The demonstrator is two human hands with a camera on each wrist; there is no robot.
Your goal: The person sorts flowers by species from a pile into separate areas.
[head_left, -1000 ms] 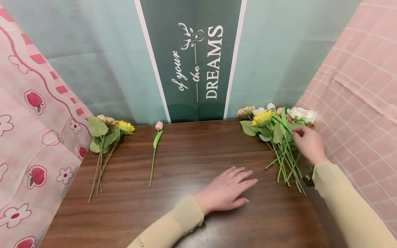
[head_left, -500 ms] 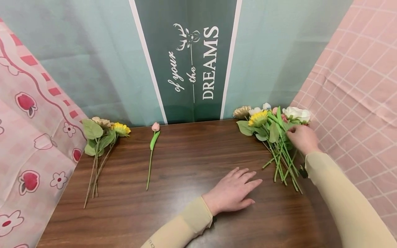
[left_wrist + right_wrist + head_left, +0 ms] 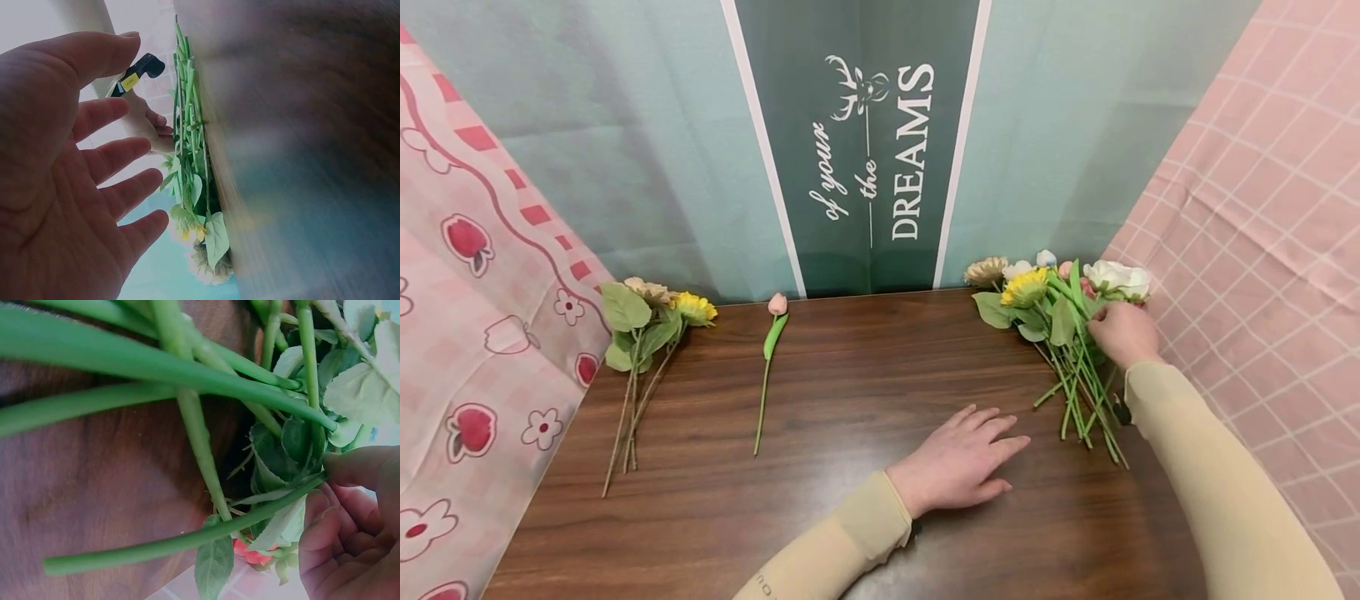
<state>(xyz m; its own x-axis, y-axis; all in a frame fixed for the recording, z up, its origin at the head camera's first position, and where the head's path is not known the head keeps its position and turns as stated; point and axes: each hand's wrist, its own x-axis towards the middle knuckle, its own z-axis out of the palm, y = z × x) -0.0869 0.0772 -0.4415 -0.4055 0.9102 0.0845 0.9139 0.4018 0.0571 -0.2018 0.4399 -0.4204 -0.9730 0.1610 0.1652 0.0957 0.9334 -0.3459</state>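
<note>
At the far right of the table, my right hand (image 3: pixel 1124 333) reaches into a pile of mixed flowers with crossing stems. In the right wrist view its thumb and forefinger pinch a green flower stem (image 3: pixel 187 542) near the leaves; that flower's head is hidden. Around the hand lie a white flower (image 3: pixel 1117 278), a yellow sunflower (image 3: pixel 1024 288) and a beige flower (image 3: pixel 986 272). My left hand (image 3: pixel 958 458) lies low over the middle of the table, palm down, fingers spread. Its palm (image 3: pixel 56 206) holds nothing in the left wrist view.
A single pink tulip (image 3: pixel 777 305) lies left of centre on the brown wooden table (image 3: pixel 700 533). Farther left is a small bunch with a yellow sunflower (image 3: pixel 695 309) and a beige flower (image 3: pixel 651 292). Pink grid cloth (image 3: pixel 1247 200) stands close beside the right arm.
The right hand has shifted slightly left, deeper into the pile, and its fingers stay at the stems. The left hand has drifted slightly right, and the flowers on the left lie as before.
</note>
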